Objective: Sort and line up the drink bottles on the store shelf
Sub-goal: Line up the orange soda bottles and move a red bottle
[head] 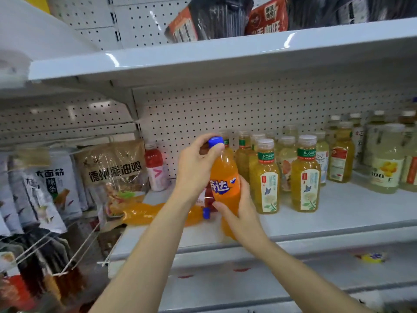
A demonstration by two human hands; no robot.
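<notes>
Left grip (194,168) curled round orange soda bottle (224,177) neck, right grip (241,211) clasping its lower body, base apparently above shelf (338,213)

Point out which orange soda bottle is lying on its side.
The orange bottle left of the hands lies flat on the shelf; the other orange bottle is held upright.
</notes>
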